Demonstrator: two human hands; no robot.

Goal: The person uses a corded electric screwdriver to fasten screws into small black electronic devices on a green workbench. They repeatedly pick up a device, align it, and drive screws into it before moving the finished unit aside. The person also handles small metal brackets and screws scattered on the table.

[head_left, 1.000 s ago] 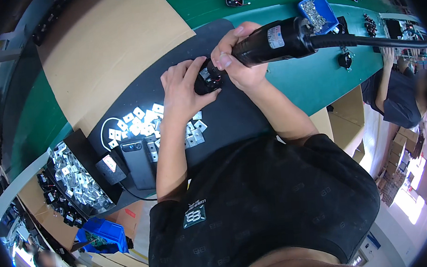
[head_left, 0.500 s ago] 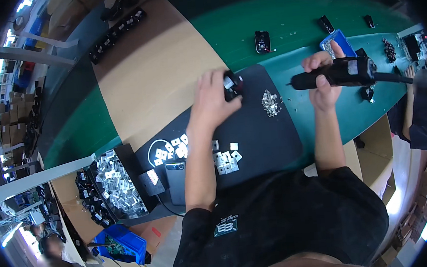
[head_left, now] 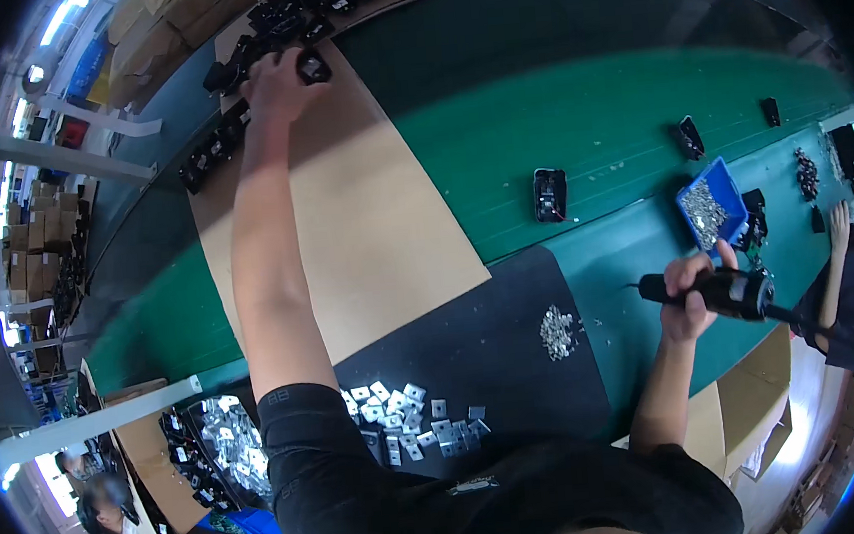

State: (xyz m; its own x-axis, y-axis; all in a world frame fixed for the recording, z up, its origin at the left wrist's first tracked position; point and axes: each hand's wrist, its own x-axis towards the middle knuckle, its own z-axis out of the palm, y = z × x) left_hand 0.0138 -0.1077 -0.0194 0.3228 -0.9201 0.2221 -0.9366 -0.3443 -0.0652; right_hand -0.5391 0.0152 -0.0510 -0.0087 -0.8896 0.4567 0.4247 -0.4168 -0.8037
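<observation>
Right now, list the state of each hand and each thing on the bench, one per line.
left hand: stretched far out, closed on a small black part at the cardboard sheet's far end
right hand: gripping the black power screwdriver, held above the bench
blue tray: open, holding screws
screw pile: loose on the black mat
metal plates: scattered flat on the mat
black part on belt: lying alone on the green belt

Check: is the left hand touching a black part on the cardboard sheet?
Touching. The head view shows the left hand closed over a black part at the far end of the cardboard sheet.
</observation>
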